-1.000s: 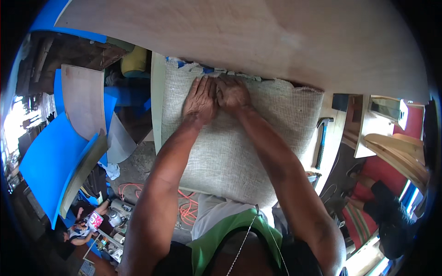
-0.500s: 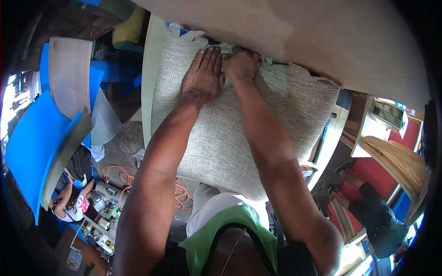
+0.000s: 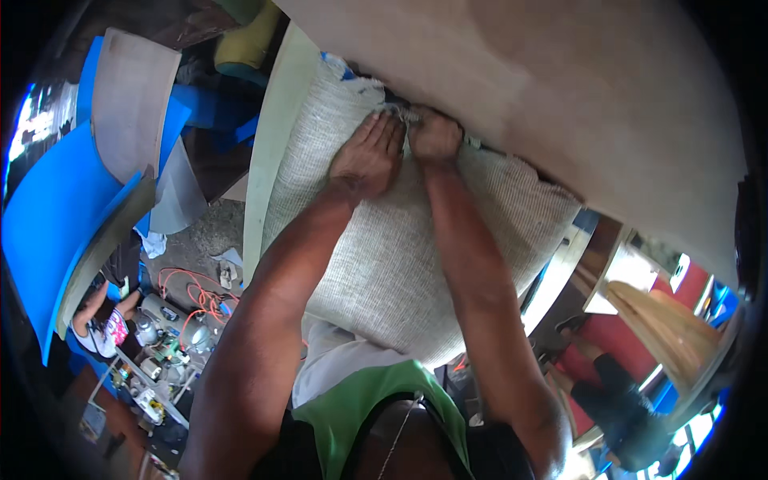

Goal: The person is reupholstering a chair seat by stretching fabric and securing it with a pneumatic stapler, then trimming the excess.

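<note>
A seat cushion covered in grey-beige woven fabric (image 3: 384,264) lies in front of me, inside a wooden frame (image 3: 264,152). The cover's far edge is ragged and runs along the bottom of a large wooden panel (image 3: 560,96). My left hand (image 3: 370,156) rests flat on the fabric near that edge, fingers stretched out and pointing away from me. Right beside it, my right hand (image 3: 434,138) is closed at the frayed edge, gripping the cloth there. Its fingertips are hidden. A bit of blue shows under the torn far left corner.
Curved boards and blue sheets (image 3: 56,216) stand at the left. Below them a person (image 3: 100,324) sits near a cluttered bench (image 3: 152,360) and an orange hose (image 3: 200,296). At the right are another person (image 3: 624,408), a red surface (image 3: 640,344) and curved wooden pieces (image 3: 664,328).
My view has turned a little, so the cushion and panel appear tilted. Both hands remain at the ragged edge. A dark tool on the frame's right side is no longer visible.
</note>
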A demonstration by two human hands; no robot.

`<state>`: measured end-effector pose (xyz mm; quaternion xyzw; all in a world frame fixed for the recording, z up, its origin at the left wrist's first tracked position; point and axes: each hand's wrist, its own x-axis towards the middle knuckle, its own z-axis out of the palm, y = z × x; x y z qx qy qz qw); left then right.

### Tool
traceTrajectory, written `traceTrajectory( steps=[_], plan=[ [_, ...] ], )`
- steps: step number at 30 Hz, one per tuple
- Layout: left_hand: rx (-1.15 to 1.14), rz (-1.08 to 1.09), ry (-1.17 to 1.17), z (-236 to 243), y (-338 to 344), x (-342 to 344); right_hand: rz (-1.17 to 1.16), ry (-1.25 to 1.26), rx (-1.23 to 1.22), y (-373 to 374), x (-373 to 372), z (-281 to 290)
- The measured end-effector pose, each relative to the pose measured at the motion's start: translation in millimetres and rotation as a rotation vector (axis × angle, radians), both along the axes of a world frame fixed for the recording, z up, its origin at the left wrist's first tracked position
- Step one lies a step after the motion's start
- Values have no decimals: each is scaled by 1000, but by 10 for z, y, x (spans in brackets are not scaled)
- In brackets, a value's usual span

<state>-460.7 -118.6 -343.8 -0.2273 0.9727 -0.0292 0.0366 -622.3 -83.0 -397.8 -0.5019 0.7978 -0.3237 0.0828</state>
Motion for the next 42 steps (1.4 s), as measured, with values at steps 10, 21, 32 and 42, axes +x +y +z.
traceTrajectory(
  steps=[10, 21, 32, 42],
  plan=[
    [102, 74, -83, -43, 35, -158, -34, 7, 63, 183, 59, 346],
    [1, 65, -316, -56, 14, -136, 240, -57, 257, 191, 216, 398],
    [148, -16, -54, -347, -68, -98, 200, -313, 215, 675, 5, 859],
    [-134, -57, -233, 68, -2, -190, -816, -117, 789, 5306, 449, 727]
  ],
)
